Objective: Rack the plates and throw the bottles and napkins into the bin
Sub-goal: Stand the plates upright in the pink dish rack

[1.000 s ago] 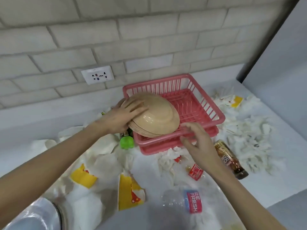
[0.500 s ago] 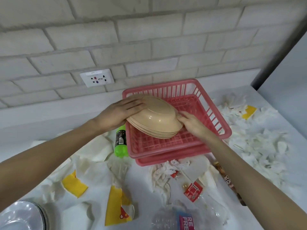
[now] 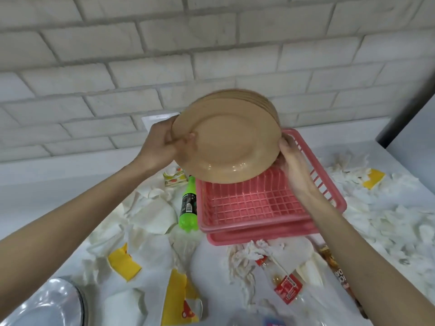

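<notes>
Tan plastic, that is what the stack of plates (image 3: pixel 227 137) looked like, smooth and a bit shiny. The left hand (image 3: pixel 162 142) had its grip closed on the left edge, thumb on the front face and fingers behind. The right hand (image 3: pixel 288 156) was closed on the right edge, with most of its fingers hidden behind the plates. Between the two grips the stack stood up on its edge, tipped a little, in the air above the back of the pink rack (image 3: pixel 254 203).

The plates would likely feel stiff and hard. One plate would be light, but many together may be a bit heavy. The shiny faces could be slippery, so plates might slide apart. Holding the rims on both sides, squeezing the whole stack, seemed the safest way.

Below the grips, the pink rack had nothing in it that showed, though the plates hid its back part. It sat on a pink tray (image 3: pixel 259 235) on the table (image 3: pixel 207 267).

Just below the left grip lay a green bottle (image 3: pixel 188 205), touching the rack's side. Napkins (image 3: pixel 150 215) lay all around, and a clear bottle with a red label (image 3: pixel 288 288) lay nearer the person. No bin showed.
</notes>
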`<state>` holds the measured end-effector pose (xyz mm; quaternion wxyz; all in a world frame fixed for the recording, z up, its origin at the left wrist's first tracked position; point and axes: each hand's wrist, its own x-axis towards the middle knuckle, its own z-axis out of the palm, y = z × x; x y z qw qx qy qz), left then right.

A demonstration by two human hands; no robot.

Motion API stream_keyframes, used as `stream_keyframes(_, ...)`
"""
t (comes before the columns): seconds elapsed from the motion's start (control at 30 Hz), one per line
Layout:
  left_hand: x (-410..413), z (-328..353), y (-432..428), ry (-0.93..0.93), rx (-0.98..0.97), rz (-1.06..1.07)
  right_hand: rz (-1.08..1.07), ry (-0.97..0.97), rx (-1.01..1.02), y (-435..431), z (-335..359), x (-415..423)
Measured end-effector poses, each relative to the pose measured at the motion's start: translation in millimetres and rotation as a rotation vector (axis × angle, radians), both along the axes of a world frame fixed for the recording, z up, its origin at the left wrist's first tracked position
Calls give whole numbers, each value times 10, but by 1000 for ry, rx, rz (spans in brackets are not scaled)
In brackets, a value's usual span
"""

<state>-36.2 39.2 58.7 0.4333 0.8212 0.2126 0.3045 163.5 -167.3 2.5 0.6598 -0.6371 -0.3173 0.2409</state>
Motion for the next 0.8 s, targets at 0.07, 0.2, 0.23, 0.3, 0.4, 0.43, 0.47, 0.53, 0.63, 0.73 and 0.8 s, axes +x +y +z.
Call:
stream_keyframes(0.07, -178, 23, -78, -61, -104, 73, -24, -162, -29, -2, 36, -183)
stream_keyframes(0.2, -578, -41, -235, -86, -209, 203, -54, -300, -15, 21, 71, -653)
stream_keyframes(0.23, -701, -83, -277, -78, -223, 230, -54, -292, -13, 24, 72, -791)
stream_keyframes(0.3, -980, -174, -354, -72, -235, 276, -59, -290, -16, 25, 46, -1032)
stream_keyframes(0.4, -1451, -322, -436, -52, -269, 328, -26, -312, -55, 61, -6, -1394)
stream_keyframes(0.43, -1616, -366, -449, -44, -279, 354, -7, -321, -69, 94, -27, -1526)
stream_keyframes(0.47, -1791, -403, -462, -34, -291, 386, 12, -334, -86, 136, -55, -1673)
stream_keyframes(0.53, -2142, -463, -468, -16, -326, 452, 55, -362, -113, 216, -99, -2002)
stream_keyframes(0.63, -2701, -565, -495, -23, -396, 545, 119, -379, -146, 321, -181, -2529)
stream_keyframes(0.73, -3241, -674, -569, -26, -443, 640, 182, -365, -219, 407, -304, -3041)
stream_keyframes(0.8, -3596, -772, -619, -18, -461, 668, 235, -328, -266, 449, -413, -3375)
